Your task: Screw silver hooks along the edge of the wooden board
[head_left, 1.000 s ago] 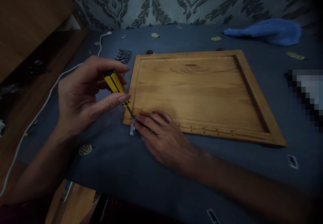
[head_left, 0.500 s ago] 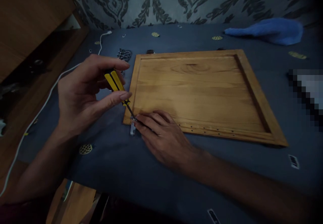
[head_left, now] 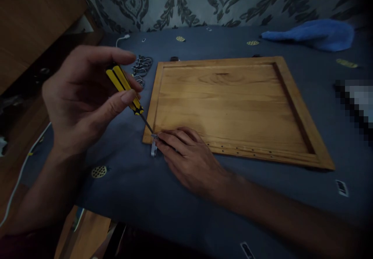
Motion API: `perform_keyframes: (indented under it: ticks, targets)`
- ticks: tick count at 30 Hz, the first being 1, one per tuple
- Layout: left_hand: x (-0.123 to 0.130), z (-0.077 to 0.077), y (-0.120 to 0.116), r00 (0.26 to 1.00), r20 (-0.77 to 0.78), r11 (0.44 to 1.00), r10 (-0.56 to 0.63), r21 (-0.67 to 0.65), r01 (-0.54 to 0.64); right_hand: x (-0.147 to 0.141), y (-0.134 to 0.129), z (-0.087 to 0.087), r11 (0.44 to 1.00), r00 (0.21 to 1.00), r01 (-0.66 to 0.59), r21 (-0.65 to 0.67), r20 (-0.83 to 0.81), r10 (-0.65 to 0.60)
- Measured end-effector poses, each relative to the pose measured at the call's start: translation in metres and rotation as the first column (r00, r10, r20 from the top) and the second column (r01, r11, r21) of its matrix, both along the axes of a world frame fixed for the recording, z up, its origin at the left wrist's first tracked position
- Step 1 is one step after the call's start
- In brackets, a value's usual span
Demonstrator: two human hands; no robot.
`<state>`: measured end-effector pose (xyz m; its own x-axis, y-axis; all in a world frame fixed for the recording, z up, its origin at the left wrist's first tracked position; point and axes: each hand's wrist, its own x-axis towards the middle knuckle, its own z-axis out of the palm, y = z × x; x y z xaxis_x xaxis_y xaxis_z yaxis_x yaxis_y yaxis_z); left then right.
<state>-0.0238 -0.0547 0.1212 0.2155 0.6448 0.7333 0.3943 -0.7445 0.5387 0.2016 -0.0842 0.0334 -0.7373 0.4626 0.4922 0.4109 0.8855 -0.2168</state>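
My left hand (head_left: 84, 99) pinches the yellow-and-black handle of a screwdriver (head_left: 124, 86) between thumb and fingers. The tool leans to the left, and its shaft runs down to a small metal bracket (head_left: 154, 147) at the near left corner of a framed wooden panel (head_left: 227, 99). The bracket juts past the panel's near edge. Lying over that edge, my right hand (head_left: 189, 158) has its fingertips pressed at the bracket beside the screwdriver's tip. What lies under those fingertips is hidden. Small holes dot the near rail to the right of my hand.
Several metal hooks or rings (head_left: 142, 66) lie beyond the panel's left side. A blue cloth (head_left: 323, 35) rests at the back right of the dark covered surface (head_left: 189, 216). A white cable (head_left: 19, 179) runs along the left, by a wooden cabinet (head_left: 35, 25).
My left hand has moved left and up, tilting the screwdriver further left while its tip stays at the bracket. My right hand keeps its place.
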Motion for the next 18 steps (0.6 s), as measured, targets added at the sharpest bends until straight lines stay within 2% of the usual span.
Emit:
perform_keyframes:
  ticks: [5,9,14,18]
  targets:
    - [0.0029,0.0000,-0.0036,0.999,-0.041,0.998,-0.017,-0.060,0.015,-0.0005,-0.0004,-0.0007,1.000,1.000,-0.009,-0.005,-0.024,0.009]
    - [0.0059,0.0003,-0.0064,0.998,-0.055,0.994,0.019,-0.104,-0.025,-0.0009,-0.0007,-0.0010,1.000,0.999,-0.007,0.010,-0.033,0.007]
    - [0.0045,0.0021,-0.0060,0.987,-0.162,0.999,-0.003,-0.050,-0.006,-0.0015,-0.0006,-0.0001,1.000,0.999,-0.004,0.024,-0.053,0.005]
    - [0.0032,0.0023,-0.0051,0.983,-0.184,0.998,-0.011,-0.061,0.000,-0.0015,-0.0006,0.0005,0.999,0.999,0.001,0.033,-0.048,0.000]
